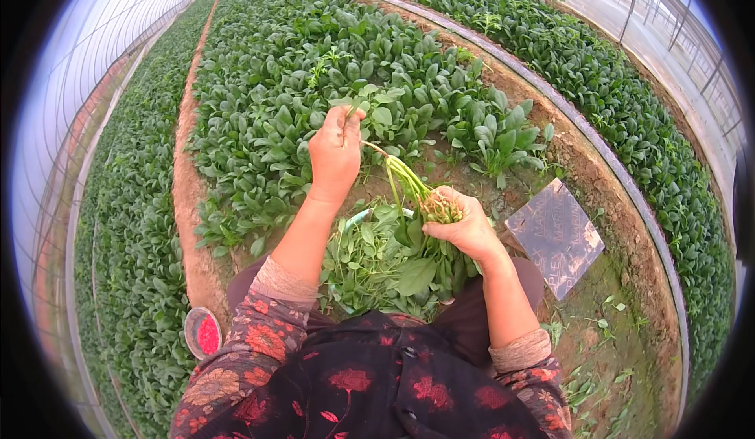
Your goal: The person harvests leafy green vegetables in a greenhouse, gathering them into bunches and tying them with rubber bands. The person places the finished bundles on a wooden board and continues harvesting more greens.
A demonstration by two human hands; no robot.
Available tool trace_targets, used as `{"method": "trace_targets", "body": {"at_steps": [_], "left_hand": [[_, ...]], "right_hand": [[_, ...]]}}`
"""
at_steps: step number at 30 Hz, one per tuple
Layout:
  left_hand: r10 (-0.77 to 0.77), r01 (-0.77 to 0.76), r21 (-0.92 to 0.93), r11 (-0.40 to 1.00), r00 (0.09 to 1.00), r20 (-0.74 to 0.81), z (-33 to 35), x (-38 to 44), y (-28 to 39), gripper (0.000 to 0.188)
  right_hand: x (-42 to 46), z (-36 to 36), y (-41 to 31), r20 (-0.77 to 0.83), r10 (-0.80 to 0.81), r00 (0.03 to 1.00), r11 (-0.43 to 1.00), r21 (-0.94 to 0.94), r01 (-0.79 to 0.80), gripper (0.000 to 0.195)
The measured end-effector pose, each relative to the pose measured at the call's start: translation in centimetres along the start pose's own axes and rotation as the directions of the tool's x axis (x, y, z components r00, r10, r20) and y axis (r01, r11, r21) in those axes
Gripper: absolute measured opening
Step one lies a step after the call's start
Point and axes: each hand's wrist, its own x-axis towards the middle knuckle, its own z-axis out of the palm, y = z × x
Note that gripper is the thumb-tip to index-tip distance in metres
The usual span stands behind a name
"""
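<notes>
My right hand (463, 224) grips a bunch of leafy greens (417, 268), which look like spinach. Pale, cut-looking root ends (442, 204) face up at its fingers, and the leaves hang down. Several green stalks (404, 174) stick out from the bunch toward my left hand (335, 153), ending in a thin brownish root near it. Raised higher and farther out, the left hand pinches a slim stem (348, 115) between thumb and fingers; how far this stem runs is hidden by the hand. Below both hands, a light-blue-rimmed basin (357, 218) holds a heap of loose leaves (368, 262).
Dense rows of leafy plants (283, 85) grow ahead and at both sides. To the right, a dark printed board (554, 235) lies on the soil by a curved grey strip (596, 135). A small bowl (190, 327) with something red stands at left. Loose leaves litter the ground (613, 350).
</notes>
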Motion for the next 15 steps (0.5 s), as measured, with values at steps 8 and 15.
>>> {"method": "trace_targets", "body": {"at_steps": [8, 15], "left_hand": [[-0.497, 0.469, 0.164, 0.868, 0.808, 0.315, -5.2, -4.6, -4.3, 0.02], [-0.569, 0.351, 0.457, 0.817, 0.622, 0.538, -3.4, -5.2, -0.3, 0.039]], "right_hand": [[-0.2, -0.6, 0.1, -0.016, -0.013, 1.0, 1.0, -0.014, 0.012, 0.03], [-0.2, -0.6, -0.2, 0.025, -0.001, 1.0, 0.998, 0.066, -0.001, 0.037]]}}
